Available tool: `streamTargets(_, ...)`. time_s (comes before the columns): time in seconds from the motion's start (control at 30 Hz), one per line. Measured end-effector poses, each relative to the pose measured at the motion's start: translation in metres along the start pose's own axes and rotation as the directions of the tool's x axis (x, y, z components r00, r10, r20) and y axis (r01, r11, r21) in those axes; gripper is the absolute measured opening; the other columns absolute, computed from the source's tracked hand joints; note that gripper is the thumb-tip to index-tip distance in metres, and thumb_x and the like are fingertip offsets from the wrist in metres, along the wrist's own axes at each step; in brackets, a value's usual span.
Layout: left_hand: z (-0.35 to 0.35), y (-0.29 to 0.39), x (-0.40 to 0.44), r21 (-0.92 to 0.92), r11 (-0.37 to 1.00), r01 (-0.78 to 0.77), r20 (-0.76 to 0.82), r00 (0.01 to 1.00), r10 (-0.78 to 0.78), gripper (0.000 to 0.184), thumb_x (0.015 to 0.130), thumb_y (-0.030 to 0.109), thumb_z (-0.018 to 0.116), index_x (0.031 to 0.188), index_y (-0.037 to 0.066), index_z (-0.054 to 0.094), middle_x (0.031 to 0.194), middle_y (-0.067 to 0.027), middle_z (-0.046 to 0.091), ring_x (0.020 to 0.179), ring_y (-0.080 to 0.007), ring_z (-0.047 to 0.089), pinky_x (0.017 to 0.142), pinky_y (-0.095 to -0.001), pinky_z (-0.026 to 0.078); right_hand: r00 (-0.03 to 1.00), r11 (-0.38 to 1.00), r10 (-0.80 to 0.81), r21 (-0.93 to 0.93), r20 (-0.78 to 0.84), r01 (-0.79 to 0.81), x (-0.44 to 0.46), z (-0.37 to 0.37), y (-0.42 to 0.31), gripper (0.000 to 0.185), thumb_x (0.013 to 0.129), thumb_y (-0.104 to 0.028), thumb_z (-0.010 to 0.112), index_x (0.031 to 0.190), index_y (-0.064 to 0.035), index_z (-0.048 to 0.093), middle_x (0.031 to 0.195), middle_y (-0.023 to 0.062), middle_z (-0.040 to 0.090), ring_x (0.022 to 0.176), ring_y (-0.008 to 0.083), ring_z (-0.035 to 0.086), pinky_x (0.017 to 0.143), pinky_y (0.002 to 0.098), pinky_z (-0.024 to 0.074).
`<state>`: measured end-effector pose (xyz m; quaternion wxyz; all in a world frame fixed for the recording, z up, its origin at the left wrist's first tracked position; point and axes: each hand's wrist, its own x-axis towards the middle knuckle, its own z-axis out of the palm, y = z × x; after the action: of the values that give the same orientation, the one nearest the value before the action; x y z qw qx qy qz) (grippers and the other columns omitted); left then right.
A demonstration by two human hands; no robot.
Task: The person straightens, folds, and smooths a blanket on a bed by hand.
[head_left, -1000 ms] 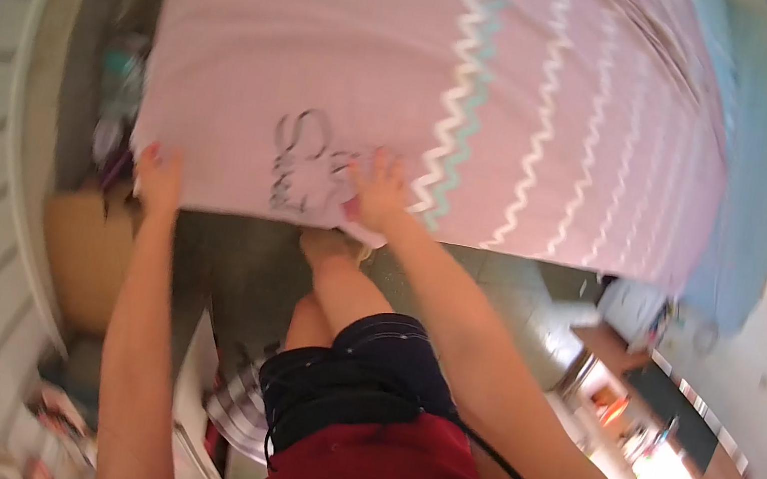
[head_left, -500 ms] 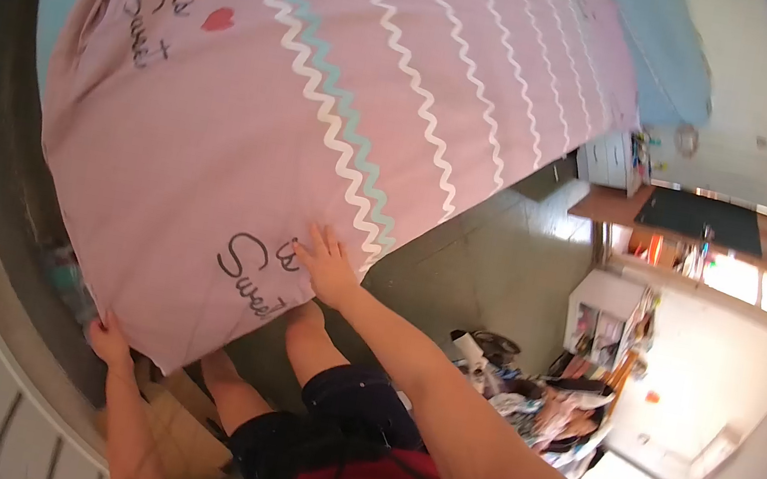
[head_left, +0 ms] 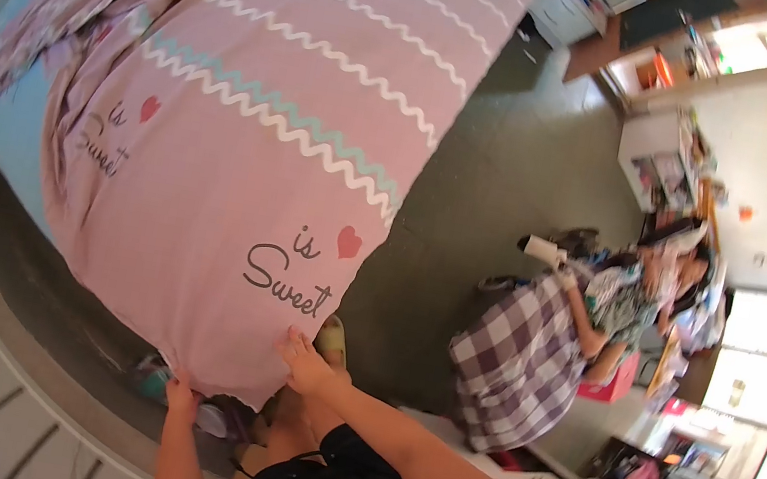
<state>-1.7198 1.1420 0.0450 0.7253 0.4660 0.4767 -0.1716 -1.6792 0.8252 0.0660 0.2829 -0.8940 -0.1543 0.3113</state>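
We've a pink cover (head_left: 165,274), upper left to lower ctr of frame; prob. soft, light, floppy; best held by hem; our L hand (head_left: 183,397) pinches it, R hand (head_left: 309,367) open against it

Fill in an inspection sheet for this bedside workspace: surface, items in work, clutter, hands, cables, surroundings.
Surface: bed, light blue bedding showing beside the cover at the left.
Items in work: pink cover with wavy stripes, red hearts and "is Sweet" lettering; bunched at upper left, flatter toward the near corner.
Clutter: checked cloth and piled clothes beyond the floor; blurred items below the cover's near edge.
Left hand: fingers closed on the cover's near edge.
Right hand: open, fingertips at the cover near the corner, below the lettering.
Cables: nothing seen.
Surroundings: white drawer unit beside the bed's far end; bright window at right.
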Motion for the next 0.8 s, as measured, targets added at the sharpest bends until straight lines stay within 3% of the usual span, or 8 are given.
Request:
streamTargets(0.13,0.006,-0.012,0.001,0.165,0.985,0.044,0.008,0.999,-0.046,0.045,0.091,0.027,0.057,0.125,0.002,0.042,0.11,-0.0109,0.058,0.098,-0.0259,0.058,0.083,-0.0448,0.048,0.997,0.934,0.067,0.35,0.038,-0.076,-0.01,-0.008,0.005,0.07,0.076,-0.014,0.063,0.137,-0.0053,0.031,0.143,0.033,0.019,0.114,0.0464,0.047,0.097,0.0459,0.0412)
streamTargets(0.2,-0.004,-0.027,0.005,0.294,0.954,0.053,0.011,0.998,-0.058,0.045,0.091,0.026,0.056,0.127,0.004,0.041,0.114,-0.0095,0.057,0.101,-0.025,0.056,0.085,-0.0452,0.047,0.984,0.935,0.142,0.34,-0.11,-0.097,-0.008,0.01,0.028,0.065,0.077,-0.014,0.061,0.135,-0.0045,0.032,0.142,0.0329,0.022,0.108,0.0464,0.05,0.093,0.0464,0.0432)
streamTargets(0.23,-0.019,-0.029,0.016,0.656,0.749,-0.096,0.116,0.993,0.025,0.042,0.088,0.023,0.059,0.123,0.006,0.044,0.108,-0.0094,0.059,0.099,-0.0277,0.057,0.083,-0.0472,0.046,0.952,0.943,0.198,0.311,-0.233,-0.12,-0.008,0.021,0.035,0.061,0.079,-0.015,0.059,0.133,-0.0036,0.034,0.14,0.0328,0.025,0.101,0.0464,0.054,0.089,0.0469,0.0453)
streamTargets(0.33,-0.03,-0.039,0.04,0.782,0.592,-0.195,0.12,0.979,0.164,0.034,0.08,0.02,0.063,0.109,0.006,0.05,0.087,-0.0098,0.062,0.088,-0.03,0.06,0.075,-0.0471,0.047,0.903,0.884,0.355,0.402,-0.243,-0.239,-0.036,-0.012,0.043,0.057,0.079,-0.016,0.057,0.131,-0.002,0.035,0.135,0.0322,0.032,0.1,0.0459,0.054,0.087,0.0471,0.0463)
streamTargets(0.4,0.001,-0.024,0.008,0.372,0.928,0.037,-0.061,0.998,-0.015,0.035,0.082,0.019,0.061,0.112,0.005,0.05,0.093,-0.0106,0.061,0.086,-0.0304,0.06,0.071,-0.0459,0.048,0.898,0.869,0.365,0.435,-0.245,-0.234,-0.064,-0.021,0.053,0.057,0.079,-0.016,0.057,0.13,-0.0011,0.036,0.133,0.0317,0.034,0.101,0.0454,0.054,0.087,0.0472,0.0461)
streamTargets(0.63,0.038,-0.005,-0.029,0.653,0.718,0.242,-0.388,0.921,0.042,0.033,0.088,0.014,0.054,0.12,0.007,0.049,0.105,-0.0116,0.055,0.081,-0.0291,0.055,0.06,-0.0469,0.045,0.914,0.811,0.397,0.497,-0.079,-0.309,-0.132,-0.037,0.084,0.052,0.084,-0.02,0.057,0.129,-0.0002,0.04,0.128,0.0264,0.041,0.108,0.0415,0.051,0.091,0.0447,0.0442)
streamTargets(0.73,-0.017,-0.025,0.016,0.538,0.843,0.018,-0.138,0.988,0.067,0.031,0.088,0.014,0.056,0.117,0.007,0.049,0.093,-0.0106,0.056,0.072,-0.0255,0.054,0.057,-0.0433,0.044,0.904,0.792,0.427,0.481,0.003,-0.376,-0.134,-0.041,0.073,0.051,0.084,-0.021,0.057,0.127,-0.0003,0.041,0.123,0.0252,0.044,0.107,0.0404,0.051,0.091,0.0439,0.0444)
streamTargets(0.8,-0.015,-0.023,0.004,0.591,0.806,0.026,-0.145,0.987,0.075,0.028,0.087,0.012,0.056,0.114,0.007,0.05,0.085,-0.0091,0.056,0.066,-0.0229,0.053,0.053,-0.0401,0.043,0.93,0.832,0.366,0.461,-0.037,-0.309,-0.121,-0.028,0.061,0.048,0.084,-0.021,0.058,0.125,0.0,0.043,0.121,0.0255,0.045,0.106,0.041,0.052,0.09,0.044,0.0447)
